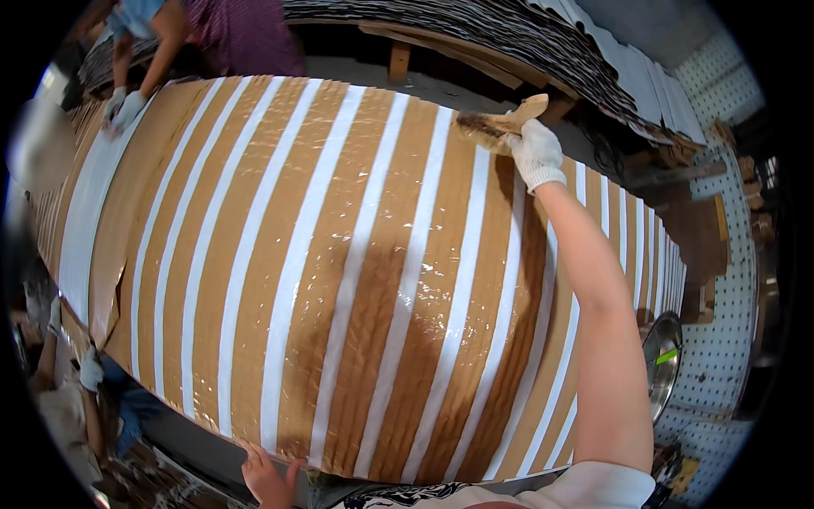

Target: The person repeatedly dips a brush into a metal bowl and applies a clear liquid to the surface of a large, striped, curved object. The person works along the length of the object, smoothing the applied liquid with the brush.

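Note:
In my gloved right hand [537,153] is a wide wooden-handled brush [485,127], its dark bristles at the far edge of the layered sheets. These brown sheets [288,170] overlap like steps across the whole table, with long white strips showing between the brown bands. Their surface shines as if wet in the middle. My bare left hand [264,475] rests at the near edge of the sheets, fingers stretched out and holding nothing I can see. My right arm reaches across the sheets, and a shadow falls over their middle.
At the far left, a person's gloved hands [127,112] touch a white sheet [93,204]. Another person's gloved hand [91,370] is at the near left corner. A metal bowl [660,373] with something green stands at right. Stacked sheets [509,38] lie beyond the table.

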Demonstrator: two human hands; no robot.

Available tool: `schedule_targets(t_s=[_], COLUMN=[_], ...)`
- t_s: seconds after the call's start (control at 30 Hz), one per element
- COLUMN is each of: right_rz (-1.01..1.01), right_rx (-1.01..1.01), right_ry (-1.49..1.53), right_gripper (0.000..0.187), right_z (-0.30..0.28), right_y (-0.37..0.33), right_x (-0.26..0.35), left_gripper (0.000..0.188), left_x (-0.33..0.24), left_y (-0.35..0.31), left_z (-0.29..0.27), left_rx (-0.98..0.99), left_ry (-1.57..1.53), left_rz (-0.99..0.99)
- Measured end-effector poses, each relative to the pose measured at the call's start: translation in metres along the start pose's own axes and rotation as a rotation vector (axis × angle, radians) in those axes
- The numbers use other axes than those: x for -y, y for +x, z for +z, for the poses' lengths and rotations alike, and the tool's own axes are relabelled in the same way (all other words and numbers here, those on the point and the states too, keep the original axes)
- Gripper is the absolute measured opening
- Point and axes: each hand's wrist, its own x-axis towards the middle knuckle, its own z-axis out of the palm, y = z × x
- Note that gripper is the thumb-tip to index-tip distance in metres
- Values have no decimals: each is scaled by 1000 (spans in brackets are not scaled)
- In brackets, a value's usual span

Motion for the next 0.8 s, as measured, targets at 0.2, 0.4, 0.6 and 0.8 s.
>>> schedule_targets(t_s=[0.2,0.4,0.6,0.8], right_rz=[4,-94,-100,169], right_rx=[-112,37,267,188], right_ry=[356,935,726,635], right_gripper=[46,47,45,51], right_z=[-13,22,23,16], right_y=[24,5,-48,-57], right_x=[87,292,387,249], left_gripper=[102,100,101,104], left_x=[12,17,13,5], left_y=[-9,-7,-5,-10], left_z=[22,12,9,12], left_rx=[-40,-193,-243,-70], left_ry=[-285,-198,-211,-211], left_rz=[-25,54,56,-27])
